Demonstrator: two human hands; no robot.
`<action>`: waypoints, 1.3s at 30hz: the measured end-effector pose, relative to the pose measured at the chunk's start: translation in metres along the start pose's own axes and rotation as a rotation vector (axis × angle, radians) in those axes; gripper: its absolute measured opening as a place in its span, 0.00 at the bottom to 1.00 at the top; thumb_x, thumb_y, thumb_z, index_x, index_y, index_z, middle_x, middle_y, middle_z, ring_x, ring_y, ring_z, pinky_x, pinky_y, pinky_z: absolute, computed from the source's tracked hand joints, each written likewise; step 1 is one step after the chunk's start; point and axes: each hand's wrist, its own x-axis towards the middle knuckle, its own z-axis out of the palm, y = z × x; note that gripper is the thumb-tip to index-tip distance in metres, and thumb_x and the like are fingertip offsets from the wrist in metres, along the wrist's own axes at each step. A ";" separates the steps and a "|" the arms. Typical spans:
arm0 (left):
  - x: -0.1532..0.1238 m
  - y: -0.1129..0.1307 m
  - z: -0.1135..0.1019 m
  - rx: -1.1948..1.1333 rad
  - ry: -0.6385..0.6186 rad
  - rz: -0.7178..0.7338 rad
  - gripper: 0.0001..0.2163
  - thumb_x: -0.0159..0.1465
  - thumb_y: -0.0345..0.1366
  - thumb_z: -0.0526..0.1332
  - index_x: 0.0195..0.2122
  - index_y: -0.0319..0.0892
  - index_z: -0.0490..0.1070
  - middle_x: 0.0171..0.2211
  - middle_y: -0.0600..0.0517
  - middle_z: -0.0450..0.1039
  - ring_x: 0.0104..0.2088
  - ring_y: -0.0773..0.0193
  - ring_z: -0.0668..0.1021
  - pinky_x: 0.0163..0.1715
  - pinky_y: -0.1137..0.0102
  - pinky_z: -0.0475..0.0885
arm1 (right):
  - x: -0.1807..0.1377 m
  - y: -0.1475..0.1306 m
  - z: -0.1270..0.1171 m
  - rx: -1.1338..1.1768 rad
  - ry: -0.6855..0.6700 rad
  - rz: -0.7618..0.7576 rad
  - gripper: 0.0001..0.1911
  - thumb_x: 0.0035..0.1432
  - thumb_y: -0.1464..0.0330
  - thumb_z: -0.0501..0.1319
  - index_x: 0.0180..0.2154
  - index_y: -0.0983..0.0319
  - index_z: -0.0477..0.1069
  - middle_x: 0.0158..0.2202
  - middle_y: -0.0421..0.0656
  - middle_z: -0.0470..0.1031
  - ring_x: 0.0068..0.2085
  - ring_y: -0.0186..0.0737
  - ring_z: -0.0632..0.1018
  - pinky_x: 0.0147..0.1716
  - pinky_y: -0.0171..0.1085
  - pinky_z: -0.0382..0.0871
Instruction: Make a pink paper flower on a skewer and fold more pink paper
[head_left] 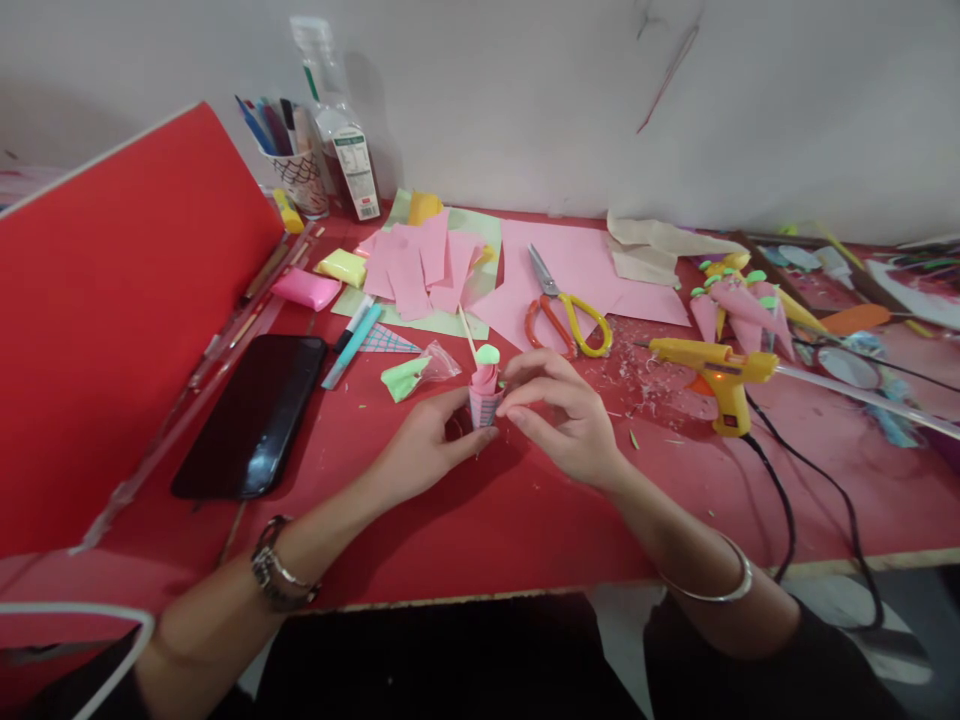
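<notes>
Between the thumb and fingers of my left hand (424, 440) stands a small pink paper cone (484, 400), wrapped at its lower part in checked paper and topped with light green clay. My right hand (562, 415) pinches at the cone's right side with thumb and fingertips; whether a tiny piece is between them is hidden. Just left of the cone lies a packet of green clay (405, 378) in torn clear plastic. A thin stick (466, 333) rests behind the cone.
Scissors (559, 305) lie on pink paper (517, 245) behind my hands. To the right are a yellow glue gun (716, 365) with a trailing cord and several finished pink cones (742, 305). A black phone (251, 415), pens and a red board (127, 320) occupy the left.
</notes>
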 end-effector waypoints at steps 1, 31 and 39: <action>0.000 0.000 0.000 0.004 -0.001 -0.002 0.11 0.56 0.37 0.56 0.39 0.39 0.66 0.34 0.50 0.72 0.33 0.62 0.72 0.35 0.66 0.67 | 0.000 0.000 0.000 -0.002 0.005 0.003 0.05 0.53 0.71 0.56 0.27 0.59 0.69 0.35 0.42 0.65 0.40 0.36 0.69 0.40 0.40 0.65; -0.001 0.001 -0.002 0.146 0.033 -0.001 0.11 0.56 0.39 0.56 0.36 0.38 0.67 0.32 0.50 0.72 0.30 0.63 0.72 0.31 0.68 0.67 | 0.004 0.001 -0.005 0.189 0.109 0.162 0.06 0.51 0.72 0.58 0.29 0.57 0.72 0.26 0.37 0.68 0.30 0.31 0.70 0.31 0.34 0.65; -0.001 -0.001 -0.003 0.216 0.050 -0.015 0.12 0.54 0.41 0.59 0.34 0.39 0.68 0.32 0.50 0.73 0.31 0.63 0.72 0.30 0.69 0.66 | 0.002 0.002 -0.003 0.197 0.148 0.270 0.10 0.52 0.74 0.56 0.33 0.57 0.73 0.28 0.37 0.72 0.29 0.29 0.71 0.27 0.32 0.67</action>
